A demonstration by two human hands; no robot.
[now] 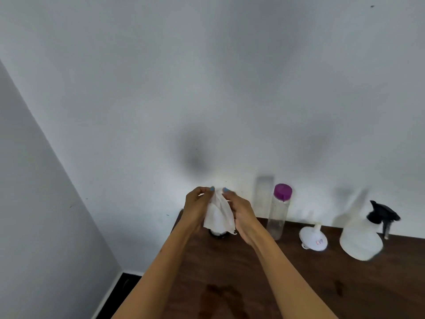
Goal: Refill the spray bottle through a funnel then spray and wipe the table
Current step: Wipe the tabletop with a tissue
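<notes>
A dark wooden tabletop [287, 284] stands against a pale wall [207, 88]; its far edge meets the wall, and its left edge runs down toward the near left, with a strip of dark floor [119, 293] beyond it.

Both hands are raised above the far left corner. The left hand [197, 208] and the right hand [241, 215] share one white tissue [218, 215]: each grip is narrow, fingertips pinching its top edge, and the sheet hangs down between the palms. Just below it, a small dark-rimmed object [217, 233] sits at that corner, mostly hidden, so what it is cannot be told.

Along the far edge stand three task items, one of each. A clear bottle [277, 217] with a purple cap is upright just right of the right hand. A white funnel [314, 238] lies on its side, well apart from the bottle. The spray bottle [361, 236], translucent with a black trigger head, is near the far right and appears tilted, though blurred.

The middle and near parts of the tabletop carry only wet patches [220, 293], one below the forearms and a smaller one to the right.
</notes>
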